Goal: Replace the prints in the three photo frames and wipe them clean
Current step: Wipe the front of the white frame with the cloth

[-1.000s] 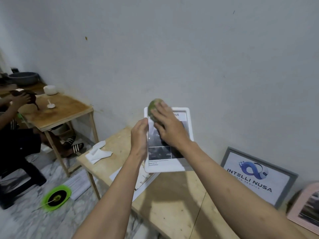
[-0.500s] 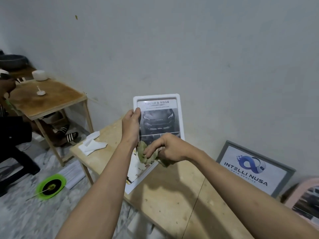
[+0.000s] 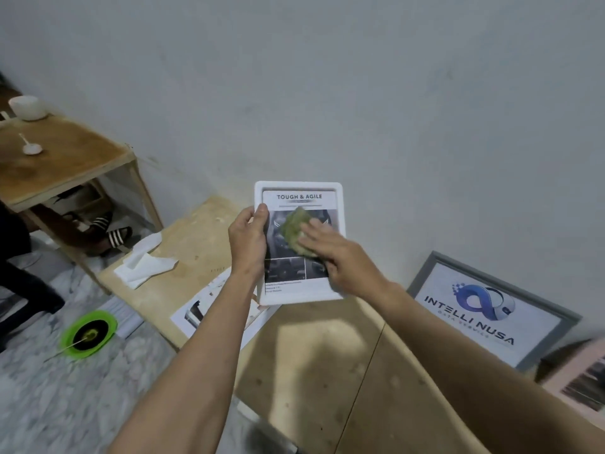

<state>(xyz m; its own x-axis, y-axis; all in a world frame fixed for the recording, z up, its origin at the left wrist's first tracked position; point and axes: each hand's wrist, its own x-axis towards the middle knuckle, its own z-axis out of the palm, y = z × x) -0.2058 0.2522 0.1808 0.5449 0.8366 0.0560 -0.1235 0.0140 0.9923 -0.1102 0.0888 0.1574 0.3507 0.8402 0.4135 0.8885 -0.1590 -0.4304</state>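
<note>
A: What can be read on the white frame (image 3: 298,188) at the frame's centre?

B: "TOUGH & AGILE" is printed there. Its left edge is gripped by the left hand (image 3: 247,239); a green cloth (image 3: 297,228) is pressed to the glass by the right hand (image 3: 337,253), fingers seemingly flat, though blurred.

A: And at lower right?

B: "INTELLI NUSA" is shown in the grey frame (image 3: 491,309), leaned on the wall; a pink frame (image 3: 586,381) is seen beside it.
</note>
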